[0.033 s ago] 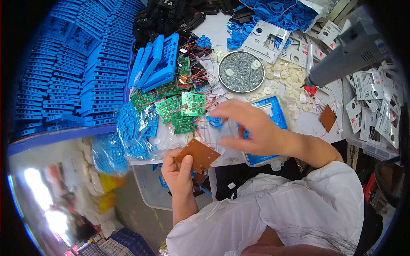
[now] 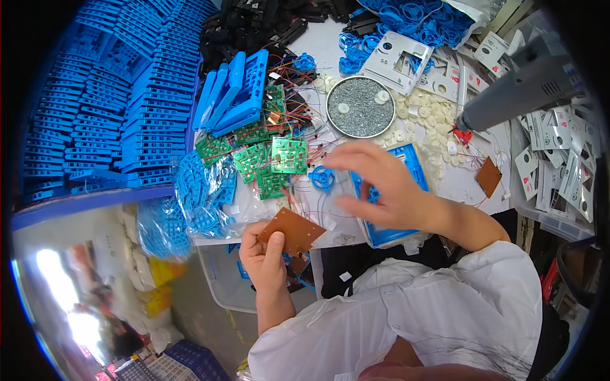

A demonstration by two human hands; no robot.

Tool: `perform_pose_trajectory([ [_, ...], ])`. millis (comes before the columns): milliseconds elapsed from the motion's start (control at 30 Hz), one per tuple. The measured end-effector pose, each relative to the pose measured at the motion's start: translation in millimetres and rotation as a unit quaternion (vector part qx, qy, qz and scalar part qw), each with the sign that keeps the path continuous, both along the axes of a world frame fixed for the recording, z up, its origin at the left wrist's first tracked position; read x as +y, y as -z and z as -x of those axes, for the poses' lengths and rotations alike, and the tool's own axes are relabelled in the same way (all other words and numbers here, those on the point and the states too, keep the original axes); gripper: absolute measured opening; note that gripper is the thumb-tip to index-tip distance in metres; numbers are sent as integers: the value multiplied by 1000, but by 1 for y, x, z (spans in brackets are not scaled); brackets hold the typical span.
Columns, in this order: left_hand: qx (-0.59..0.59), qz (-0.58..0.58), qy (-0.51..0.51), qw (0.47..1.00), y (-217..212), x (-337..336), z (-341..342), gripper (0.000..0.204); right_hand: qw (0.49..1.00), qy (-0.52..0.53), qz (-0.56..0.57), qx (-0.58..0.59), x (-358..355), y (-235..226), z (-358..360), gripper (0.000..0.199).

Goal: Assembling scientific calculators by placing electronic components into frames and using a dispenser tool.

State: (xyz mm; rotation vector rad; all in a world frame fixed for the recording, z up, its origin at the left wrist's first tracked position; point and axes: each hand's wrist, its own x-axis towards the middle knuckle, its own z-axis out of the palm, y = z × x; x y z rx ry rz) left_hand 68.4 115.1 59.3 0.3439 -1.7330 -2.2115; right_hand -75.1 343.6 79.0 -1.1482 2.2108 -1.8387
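Note:
My left hand (image 2: 265, 257) is closed on a brown circuit board (image 2: 293, 232), thumb on top, held tilted over the front edge of the table. Thin red wires run beside the board. My right hand (image 2: 387, 190) hovers with its fingers curved and apart, nothing visible between them. Beneath it lies a blue plastic housing (image 2: 416, 166), partly hidden by the hand. A round blue plastic ring piece (image 2: 322, 178) rests just left of the right fingertips. Several green circuit boards (image 2: 289, 155) with wires lie farther left.
A round dish of small metal screws (image 2: 361, 117) stands amid scattered whitish discs (image 2: 413, 117). A grey power screwdriver (image 2: 521, 92) juts in from the right, near another brown board (image 2: 488, 177). Stacked blue housings (image 2: 152, 108) fill the left; white panels (image 2: 540, 159) fill a right-hand bin.
My right hand has shifted slightly to the right, uncovering more of the blue ring piece. My left hand still holds the brown board in almost the same place.

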Motion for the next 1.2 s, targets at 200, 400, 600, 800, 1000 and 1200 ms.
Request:
perform_pose_trajectory([
  [200,44,116,14,992,2,-2,7,17,989,-5,10,147,13,11,7,28],
  [400,88,193,32,977,-5,0,15,15,979,-75,47,183,-5,-3,8,26],
  [600,59,15,54,997,-7,4,17,12,974,-181,-61,123,-2,4,11,31],
  [800,-10,-155,-58,986,-10,18,41,21,983,63,44,166,-3,-4,11,29],
  [1000,-6,-151,3,989,-10,30,48,30,985,-89,-16,-145,-5,-1,8,21],
  [1200,13,-27,101,994,-30,7,35,42,900,-84,159,-398,-13,-6,29,25],
])
